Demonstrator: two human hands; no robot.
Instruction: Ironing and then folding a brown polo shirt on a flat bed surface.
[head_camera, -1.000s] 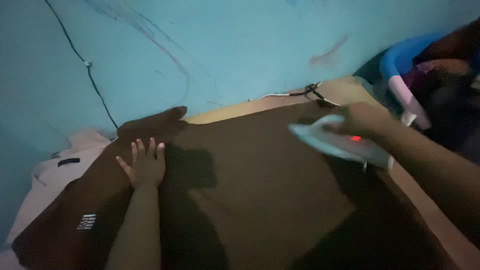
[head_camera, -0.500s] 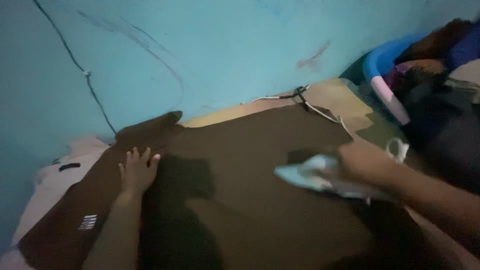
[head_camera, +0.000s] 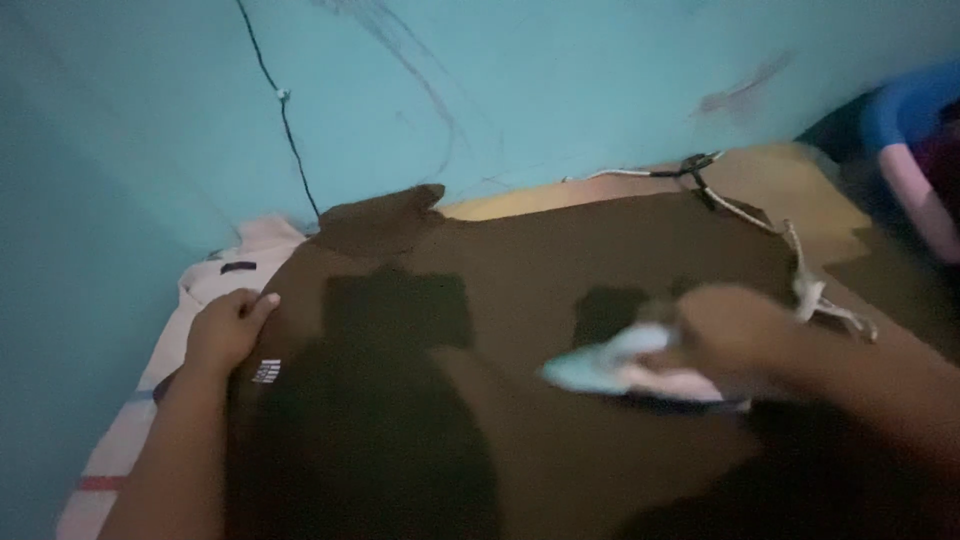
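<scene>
Dimly lit: one brown garment lies flat on a padded surface against the blue wall. One pale iron rests near its middle, right hand closed around the handle. Left hand curled on the garment's left edge. One cord trails just beside the iron; risk: snagging it, or scorching if the iron lingers.

Brown garment: matt cloth; iron: smooth plastic.
</scene>
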